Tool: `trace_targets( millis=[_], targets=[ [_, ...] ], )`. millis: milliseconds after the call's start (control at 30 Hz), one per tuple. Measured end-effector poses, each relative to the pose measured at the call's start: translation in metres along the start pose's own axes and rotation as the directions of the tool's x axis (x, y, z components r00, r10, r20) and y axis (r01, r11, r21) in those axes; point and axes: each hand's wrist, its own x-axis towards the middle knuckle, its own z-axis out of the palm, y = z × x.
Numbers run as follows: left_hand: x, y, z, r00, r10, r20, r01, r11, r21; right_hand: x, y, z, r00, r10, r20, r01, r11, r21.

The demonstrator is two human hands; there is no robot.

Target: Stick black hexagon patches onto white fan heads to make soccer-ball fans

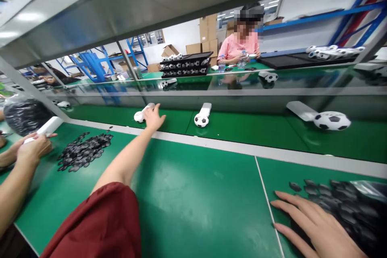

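My left hand [155,118] reaches across to the dark green belt, its fingers apart at a white football-patterned piece with a pale flat handle [138,117]. The fingers cover part of that handle; whether they touch it I cannot tell. A similar football piece [201,120] lies just to the right on the belt, and a larger-looking one [332,121] sits farther right. At the lower right, my right hand [317,221] is spread with fingers stretched out, beside and partly over a heap of small black pieces [347,205].
Another person's hands [33,149] hold a white part [50,126] at the left, near another black heap [86,151]. A pale rail [211,145] edges the belt. Across the line, a person in pink [238,46] works near stacked black trays [186,64]. A metal shelf [151,0] hangs overhead.
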Motion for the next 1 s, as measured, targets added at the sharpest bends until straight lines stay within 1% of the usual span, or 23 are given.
trace_targets(
  millis=[67,133,167,233,300,367,433,500,567,667,700,767,833,867,900,933,1000],
  targets=[
    [0.015,-0.033,-0.014,0.994,-0.107,0.015,0.106,0.991,0.085,-0.001,-0.001,-0.001,0.999,0.023,0.025,-0.023,1.0,0.0],
    [0.022,-0.055,-0.021,0.982,-0.175,0.072,0.162,0.975,0.149,0.0,-0.003,-0.002,0.999,0.036,0.031,-0.036,0.999,0.004],
    [0.023,-0.061,-0.021,0.975,-0.195,0.106,0.175,0.969,0.174,0.002,-0.005,-0.003,0.999,0.04,0.029,-0.041,0.999,0.007],
    [0.022,-0.066,-0.019,0.966,-0.209,0.153,0.175,0.962,0.207,0.006,-0.009,-0.006,0.998,0.051,0.02,-0.052,0.999,0.013],
    [0.019,-0.06,-0.016,0.967,-0.193,0.168,0.152,0.961,0.231,0.012,-0.014,-0.013,0.998,0.059,0.021,-0.059,0.998,0.025],
    [0.015,-0.049,-0.017,0.973,-0.145,0.179,0.099,0.964,0.246,0.018,-0.02,-0.022,0.997,0.061,0.048,-0.063,0.997,0.054],
    [0.009,-0.035,-0.025,0.977,-0.067,0.2,0.015,0.967,0.253,0.021,-0.024,-0.032,0.993,0.074,0.096,-0.083,0.991,0.102],
    [-0.002,-0.02,-0.039,0.972,0.022,0.233,-0.082,0.964,0.254,0.021,-0.025,-0.041,0.984,0.106,0.14,-0.128,0.979,0.156],
    [-0.024,-0.006,-0.055,0.957,0.101,0.274,-0.172,0.953,0.251,0.019,-0.025,-0.047,0.975,0.11,0.196,-0.152,0.965,0.214],
    [-0.074,0.014,-0.077,0.917,0.201,0.345,-0.298,0.92,0.255,0.018,-0.022,-0.052,0.962,0.075,0.261,-0.15,0.948,0.279],
    [-0.094,0.02,-0.082,0.892,0.242,0.383,-0.361,0.89,0.279,0.019,-0.022,-0.052,0.962,0.074,0.263,-0.15,0.948,0.282],
    [-0.132,0.034,-0.091,0.846,0.297,0.444,-0.45,0.843,0.294,0.02,-0.022,-0.053,0.966,0.085,0.242,-0.149,0.955,0.255],
    [-0.162,0.046,-0.099,0.796,0.328,0.509,-0.491,0.841,0.227,0.022,-0.025,-0.054,0.975,0.065,0.213,-0.112,0.97,0.214],
    [-0.173,0.052,-0.103,0.762,0.346,0.547,-0.5,0.851,0.158,0.023,-0.026,-0.054,0.98,0.046,0.195,-0.085,0.977,0.194],
    [-0.179,0.056,-0.107,0.714,0.375,0.591,-0.506,0.86,0.066,0.024,-0.028,-0.054,0.984,0.026,0.175,-0.057,0.983,0.174],
    [-0.182,0.059,-0.111,0.645,0.416,0.641,-0.514,0.857,-0.039,0.025,-0.029,-0.055,0.987,0.008,0.16,-0.033,0.987,0.154],
    [-0.179,0.062,-0.118,0.485,0.514,0.707,-0.555,0.806,-0.206,0.027,-0.032,-0.056,0.989,-0.012,0.148,-0.005,0.994,0.113]
  ],
)
